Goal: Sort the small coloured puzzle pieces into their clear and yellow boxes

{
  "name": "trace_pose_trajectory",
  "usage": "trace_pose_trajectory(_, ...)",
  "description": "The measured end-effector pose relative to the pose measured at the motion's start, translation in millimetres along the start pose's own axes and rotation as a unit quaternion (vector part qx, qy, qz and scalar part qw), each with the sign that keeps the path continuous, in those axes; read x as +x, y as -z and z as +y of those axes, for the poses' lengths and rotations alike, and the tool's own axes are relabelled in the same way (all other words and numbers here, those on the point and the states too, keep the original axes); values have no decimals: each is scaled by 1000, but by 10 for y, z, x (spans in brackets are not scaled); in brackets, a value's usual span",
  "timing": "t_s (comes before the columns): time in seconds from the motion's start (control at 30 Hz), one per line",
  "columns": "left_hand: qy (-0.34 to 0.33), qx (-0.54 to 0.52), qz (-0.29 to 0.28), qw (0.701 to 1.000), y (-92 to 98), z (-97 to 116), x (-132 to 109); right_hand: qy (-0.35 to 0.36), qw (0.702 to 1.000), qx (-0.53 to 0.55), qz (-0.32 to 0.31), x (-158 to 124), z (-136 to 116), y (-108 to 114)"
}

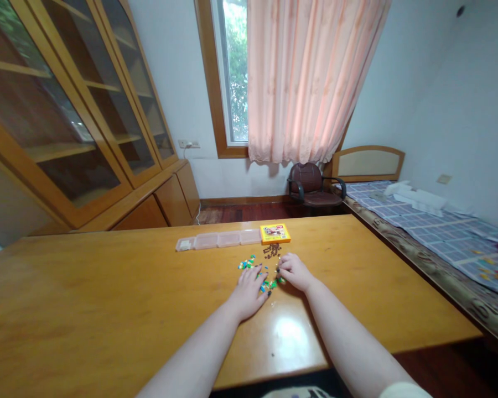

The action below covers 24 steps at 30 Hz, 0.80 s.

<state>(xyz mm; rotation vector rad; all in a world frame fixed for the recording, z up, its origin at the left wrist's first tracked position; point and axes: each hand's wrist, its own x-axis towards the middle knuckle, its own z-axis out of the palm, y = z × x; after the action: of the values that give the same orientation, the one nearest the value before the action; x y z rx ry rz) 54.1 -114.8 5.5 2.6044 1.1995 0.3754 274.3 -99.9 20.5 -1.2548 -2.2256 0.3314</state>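
My left hand (249, 292) rests on the wooden table with its fingers spread, over and beside small blue, green, yellow and white pieces (269, 284). Near the right side of these pieces is my right hand (294, 271), its fingers bent and drawn together; whatever they hold is too small to make out. Another little group of coloured pieces (247, 262) lies just beyond my left fingertips. Brown pieces (272, 251) form a separate pile in front of a yellow box (275, 233). Clear plastic trays (218, 240) stand in a row left of the box.
The wooden table (108, 309) extends widely to the left. Beyond it stand a brown armchair (311, 185) and a glass-door cabinet (78, 99). A bed (423, 221) with a checked sheet is at the right.
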Motion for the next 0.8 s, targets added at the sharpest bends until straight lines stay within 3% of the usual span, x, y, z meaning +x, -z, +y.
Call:
trace_pose_trajectory(0.23,2,-4,-7,1000,31,19,4,-43,996,-76,-8,9,-32,-10)
trace_pose_trajectory(0.4,5,-4,-7,1000,35,28,7,-79,994,-75,6,11,13,-21)
trace_pose_trajectory(0.63,18,-10,7,1000,11,17,18,-8,999,-34,-35,-1,-56,-56)
trace_pose_trajectory(0.8,71,9,48,996,-19,-26,53,-19,997,-45,-53,1,-57,-89)
